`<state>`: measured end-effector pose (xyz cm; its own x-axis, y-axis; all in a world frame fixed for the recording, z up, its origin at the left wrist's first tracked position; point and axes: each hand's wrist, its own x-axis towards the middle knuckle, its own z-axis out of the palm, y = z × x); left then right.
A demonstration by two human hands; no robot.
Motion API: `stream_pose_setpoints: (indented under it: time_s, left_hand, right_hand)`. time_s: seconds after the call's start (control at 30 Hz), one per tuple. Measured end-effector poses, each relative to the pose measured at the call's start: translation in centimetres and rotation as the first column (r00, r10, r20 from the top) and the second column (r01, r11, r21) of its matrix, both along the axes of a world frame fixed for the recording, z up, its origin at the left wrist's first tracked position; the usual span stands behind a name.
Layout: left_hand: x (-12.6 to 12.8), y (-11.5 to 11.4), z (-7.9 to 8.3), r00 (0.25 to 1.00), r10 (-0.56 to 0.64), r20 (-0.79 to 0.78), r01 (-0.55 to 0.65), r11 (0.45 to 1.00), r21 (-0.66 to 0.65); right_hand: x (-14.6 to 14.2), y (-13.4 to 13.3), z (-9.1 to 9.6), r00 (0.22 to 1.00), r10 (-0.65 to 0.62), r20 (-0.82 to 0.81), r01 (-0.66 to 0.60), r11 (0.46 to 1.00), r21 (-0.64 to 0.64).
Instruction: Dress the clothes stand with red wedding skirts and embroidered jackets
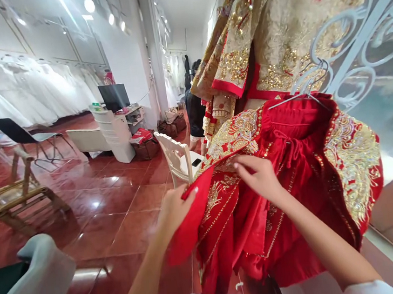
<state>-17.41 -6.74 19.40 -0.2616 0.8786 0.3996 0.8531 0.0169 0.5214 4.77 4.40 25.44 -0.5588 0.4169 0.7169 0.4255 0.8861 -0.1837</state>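
A red garment with gold embroidery (292,193) hangs in front of me from a thin wire hanger (303,94), its drawstring tied in a bow at the waistband. My left hand (178,207) grips the edge of the red sleeve (201,193), with the thumb on top and the fingers beneath. On the inner side of the same sleeve, my right hand (255,173) pinches the fabric near the embroidered cuff. Its fingertips are partly hidden by the cloth.
A beige gold-sequined robe (287,39) hangs behind, beside a white scrolled metal rack (355,55). A cream chair (176,158) with a phone (196,162) stands past the sleeve. A person in black (195,112) is farther back. At left are a bamboo chair (26,197) and a grey chair (45,280).
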Motion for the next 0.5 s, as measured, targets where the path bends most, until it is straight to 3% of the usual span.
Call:
stream_pose_setpoints:
  time_s: [0.07,0.17,0.23,0.3,0.4,0.5]
  left_hand:
    - [1.7,-0.1,-0.8,0.999,0.01,-0.036,-0.01,1.0,-0.005]
    - [4.0,1.3,0.7,0.991,0.055,-0.12,-0.028,0.975,0.221]
    - [5.5,3.2,2.9,0.973,0.104,-0.207,-0.017,0.924,0.382]
    - [6.9,5.6,5.3,0.939,0.127,-0.319,0.028,0.899,0.438]
    - [8.2,8.8,8.4,0.905,0.061,-0.422,0.089,0.941,0.327]
    - [7.7,10.6,11.2,0.947,0.036,-0.318,0.064,0.952,0.299]
  right_hand:
    - [1.7,0.4,1.7,0.962,-0.21,-0.173,0.206,0.978,-0.041]
    - [3.9,2.5,3.8,0.87,-0.417,-0.263,0.435,0.901,0.012]
    - [4.3,4.1,4.4,0.861,-0.449,-0.237,0.477,0.876,0.072]
    - [3.9,5.4,4.3,0.869,-0.455,-0.192,0.481,0.869,0.116]
    - [2.8,6.3,3.4,0.859,-0.486,-0.16,0.508,0.846,0.161]
    - [2.4,6.7,3.0,0.855,-0.512,-0.089,0.519,0.831,0.2]
